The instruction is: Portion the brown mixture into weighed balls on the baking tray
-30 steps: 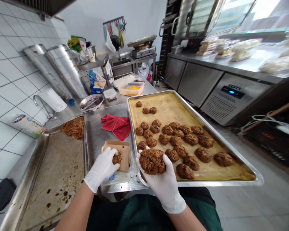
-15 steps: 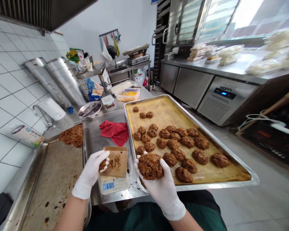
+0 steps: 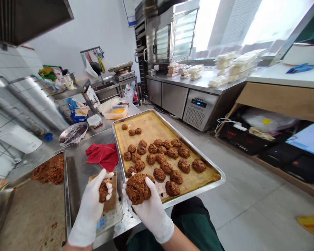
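My left hand (image 3: 95, 198), in a white glove, curls around a small lump of brown mixture (image 3: 104, 191) over the kitchen scale. My gloved right hand (image 3: 151, 205) cups a much larger ball of the same brown mixture (image 3: 139, 188) at the near left corner of the lined baking tray (image 3: 211, 186). Several brown balls (image 3: 166, 167) lie in rows on that tray's yellowish liner. Below my left hand, a brown cardboard square (image 3: 112, 198) rests on the digital scale (image 3: 108, 223), whose display is partly covered. At left, a pile of loose brown mixture (image 3: 51, 168) sits in a metal tray (image 3: 28, 209).
A red cloth (image 3: 103, 156) lies between the two trays. Behind it are a film-covered bowl (image 3: 73, 133), a small lidded box (image 3: 94, 120) and a plastic tub with yellow contents (image 3: 117, 111). A steel counter (image 3: 170, 82) bearing packed containers stands across the floor.
The view has swung right. My left hand has lifted the small lump off the cardboard on the scale. My right hand still holds the large ball.
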Tool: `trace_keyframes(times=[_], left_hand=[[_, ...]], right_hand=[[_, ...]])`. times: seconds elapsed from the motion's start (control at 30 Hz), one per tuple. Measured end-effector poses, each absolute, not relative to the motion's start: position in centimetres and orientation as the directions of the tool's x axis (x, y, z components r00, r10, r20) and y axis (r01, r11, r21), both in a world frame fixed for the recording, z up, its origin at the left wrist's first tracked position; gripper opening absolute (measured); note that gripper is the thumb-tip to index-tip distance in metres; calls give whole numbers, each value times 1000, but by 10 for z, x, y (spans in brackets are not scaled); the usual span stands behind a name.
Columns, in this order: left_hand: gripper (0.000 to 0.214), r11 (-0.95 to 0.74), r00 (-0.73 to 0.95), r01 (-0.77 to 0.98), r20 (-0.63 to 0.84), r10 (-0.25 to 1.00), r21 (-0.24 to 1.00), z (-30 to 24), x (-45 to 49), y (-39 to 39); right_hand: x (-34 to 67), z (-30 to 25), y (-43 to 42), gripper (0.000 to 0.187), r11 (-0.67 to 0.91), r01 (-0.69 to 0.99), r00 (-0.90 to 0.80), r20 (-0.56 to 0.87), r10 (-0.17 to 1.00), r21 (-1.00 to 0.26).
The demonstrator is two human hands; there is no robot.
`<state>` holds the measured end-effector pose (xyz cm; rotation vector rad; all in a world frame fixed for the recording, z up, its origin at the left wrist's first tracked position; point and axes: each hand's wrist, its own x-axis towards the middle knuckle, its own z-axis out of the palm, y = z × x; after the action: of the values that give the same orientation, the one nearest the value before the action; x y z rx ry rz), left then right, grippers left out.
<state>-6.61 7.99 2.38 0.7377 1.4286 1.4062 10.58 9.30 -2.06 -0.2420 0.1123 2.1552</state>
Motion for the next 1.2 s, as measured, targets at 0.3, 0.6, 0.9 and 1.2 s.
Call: trace_keyframes(times=[0.3,0.6,0.9,1.2], left_hand=[[48,-39,-286,263,117,951,964,85,-62,196],[43,-419,16,689,565,825,591,30,8,84],[41,-439,129,869,751,648,229,7,-1,50],[4,-438,62,837,737,673,329,10,2,27]], right_hand=[[107,-18,91,35,-544,-837,-522,-208,827,-62],[114,-11,91,47,-482,-871,-459,-198,866,-93],[125,9,69,28,-569,-754,-465,-345,815,-328],[110,7,45,20,-510,-599,-458,-259,850,-617]])
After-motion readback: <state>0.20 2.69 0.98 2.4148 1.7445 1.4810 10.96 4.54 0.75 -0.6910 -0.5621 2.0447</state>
